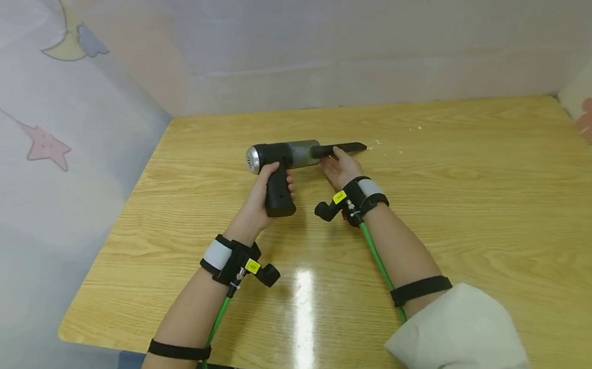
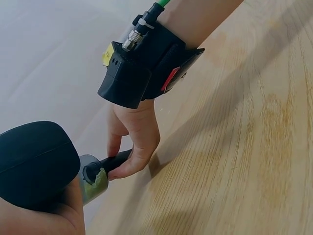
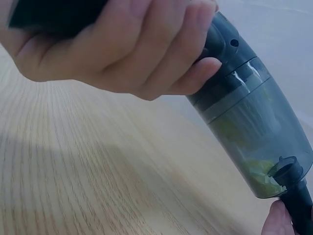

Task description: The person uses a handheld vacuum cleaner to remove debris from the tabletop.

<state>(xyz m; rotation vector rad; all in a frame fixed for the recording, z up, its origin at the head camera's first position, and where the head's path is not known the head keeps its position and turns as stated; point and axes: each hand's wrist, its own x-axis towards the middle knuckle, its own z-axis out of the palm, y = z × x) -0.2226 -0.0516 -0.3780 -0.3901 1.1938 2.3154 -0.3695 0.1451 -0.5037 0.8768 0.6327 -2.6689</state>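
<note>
A black handheld vacuum cleaner is held above the wooden table in the head view, its long black nozzle pointing right. My left hand grips its pistol handle, fingers wrapped round it. With thumb and fingers, my right hand pinches the nozzle near where it joins the clear dust cup. Through the cup in the right wrist view, crumpled yellow-green bits show beside the nozzle's inner end. The left wrist view shows the right thumb and fingers on the nozzle.
Small pale scraps lie on the wooden table beyond the nozzle tip. A pale curtain rises behind the table's far edge, and a printed one stands at the left. Green cables run along both forearms.
</note>
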